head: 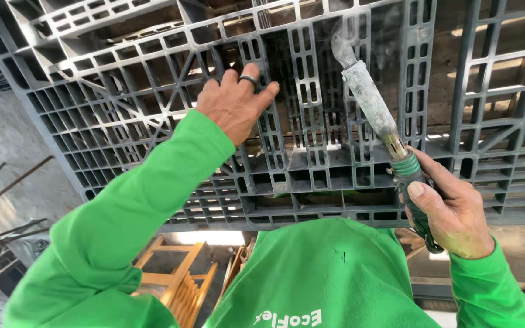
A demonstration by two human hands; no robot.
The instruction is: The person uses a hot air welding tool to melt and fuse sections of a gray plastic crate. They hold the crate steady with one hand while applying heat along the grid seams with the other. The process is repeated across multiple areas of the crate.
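Grey plastic pallet [311, 164] fills the head view, standing close in front of the person. Left hand [233, 106], fingers spread, lies flat against its ribs, holding nothing. Right hand [451, 209] is closed around the green handle of a heating iron [375, 112]; its smoking tip touches a pallet rib.

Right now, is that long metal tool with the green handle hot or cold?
Hot, it seems: smoke curls off the tip of the long metal tool held by the right hand near the grey plastic pallet.
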